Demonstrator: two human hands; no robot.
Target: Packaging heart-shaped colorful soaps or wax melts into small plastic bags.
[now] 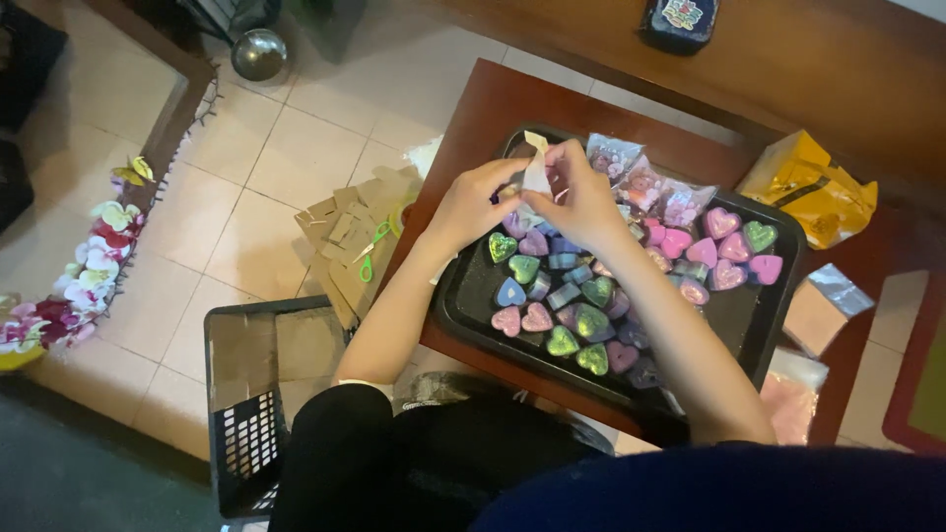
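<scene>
Left to right. Crate (258, 414) on the floor, black, at the person's knee. Cardboard scraps (357, 236) beside it, green scissors (372, 248) lying on them.

Left hand (471, 205) over the tray's (463, 300) near-left corner, fingers pinched on the lower edge of a small clear bag (537, 169). Right hand (581, 202) just beside it, touching, fingers closed on the same bag from the other side. Bag is held up between both hands, above the tray, top flap sticking up. Can't tell if a piece is already inside.

Tray sits on the counter (493, 108), full of hearts (562, 296): green, blue and purple mid-tray, pink ones at right. Bagged pieces (641, 187) along the far rim. Yellow pack (813, 187) and a foil pack (826, 307) on the right.

Step looks like bagging: opening or closing one bag. Next move likely needs both hands steady on the mouth, flap kept straight.
</scene>
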